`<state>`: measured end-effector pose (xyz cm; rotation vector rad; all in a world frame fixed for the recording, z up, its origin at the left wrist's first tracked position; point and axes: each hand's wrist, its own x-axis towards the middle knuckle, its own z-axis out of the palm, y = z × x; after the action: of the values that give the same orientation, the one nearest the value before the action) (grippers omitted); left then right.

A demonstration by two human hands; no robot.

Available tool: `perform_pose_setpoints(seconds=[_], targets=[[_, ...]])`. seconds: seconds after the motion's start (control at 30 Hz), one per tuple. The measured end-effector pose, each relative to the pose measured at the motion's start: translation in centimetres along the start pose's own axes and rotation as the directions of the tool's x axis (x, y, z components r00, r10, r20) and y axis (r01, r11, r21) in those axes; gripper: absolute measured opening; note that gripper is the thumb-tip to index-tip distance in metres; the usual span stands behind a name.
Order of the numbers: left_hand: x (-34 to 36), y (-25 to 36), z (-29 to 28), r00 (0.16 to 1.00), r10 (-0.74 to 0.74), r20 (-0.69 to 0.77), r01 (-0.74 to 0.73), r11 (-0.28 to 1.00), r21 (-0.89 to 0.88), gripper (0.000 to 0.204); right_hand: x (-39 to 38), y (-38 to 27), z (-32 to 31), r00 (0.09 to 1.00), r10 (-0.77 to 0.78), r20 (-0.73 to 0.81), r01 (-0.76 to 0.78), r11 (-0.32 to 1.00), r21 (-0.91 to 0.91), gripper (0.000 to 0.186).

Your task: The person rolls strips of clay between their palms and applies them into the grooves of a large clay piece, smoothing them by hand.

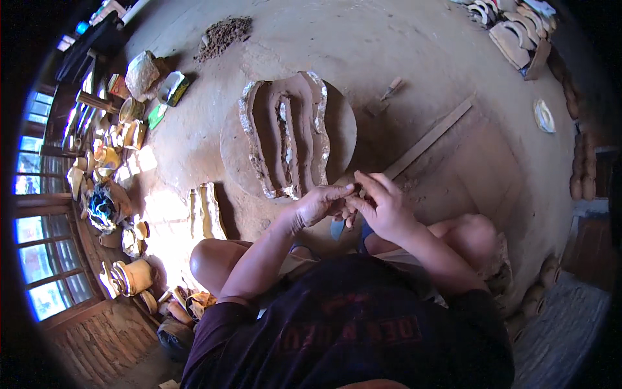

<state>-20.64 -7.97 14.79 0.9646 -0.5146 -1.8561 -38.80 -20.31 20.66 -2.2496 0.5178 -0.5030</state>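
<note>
Grooved clay form [295,133] lies beyond half-curled left hand [321,203] and right hand [387,211], contents unclear

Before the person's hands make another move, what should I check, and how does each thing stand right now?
1. Left hand and right hand close together: ok, they meet in front of the body.
2. What the fingers hold: cannot tell, they overlap and hide it.
3. Wavy-edged clay form set on the round board: ok, it rests there.
4. Wooden-handled scraper in a hand: not ok, it lies on the floor to the right.
5. Wooden strip off the round board: ok, floor shows between them.
</note>
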Motion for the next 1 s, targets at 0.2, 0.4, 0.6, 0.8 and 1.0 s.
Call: perform_pose_setpoints(seconds=[0.2,0.4,0.6,0.8,1.0], targets=[[1.0,-0.4,0.9,0.974,-0.087,0.209,0.055,0.987,0.154,0.068,-1.7,2.9,-0.1,0.970,-0.035,0.241,0.053,0.996,-0.069,0.017],[0.8,0.9,1.0,0.985,0.109,-0.136,-0.042,0.905,0.424,0.065,0.3,0.1,0.1,0.998,0.056,0.011,-0.057,0.984,0.169,0.019],[-2.9,3.9,3.1,0.965,0.191,-0.181,-0.112,0.921,0.372,0.060,3.4,-2.1,-2.1,0.955,-0.115,0.274,0.159,0.977,-0.145,0.035],[-5.8,6.2,2.7,0.967,0.128,-0.221,0.000,0.865,0.502,0.079,5.8,-1.3,0.9,0.831,-0.479,0.282,0.544,0.804,-0.238,0.041],[-6.6,5.1,-1.4,0.919,0.197,-0.341,-0.101,0.954,0.281,0.070,9.4,-3.9,2.7,0.862,-0.392,0.321,0.434,0.898,-0.070,0.041]])
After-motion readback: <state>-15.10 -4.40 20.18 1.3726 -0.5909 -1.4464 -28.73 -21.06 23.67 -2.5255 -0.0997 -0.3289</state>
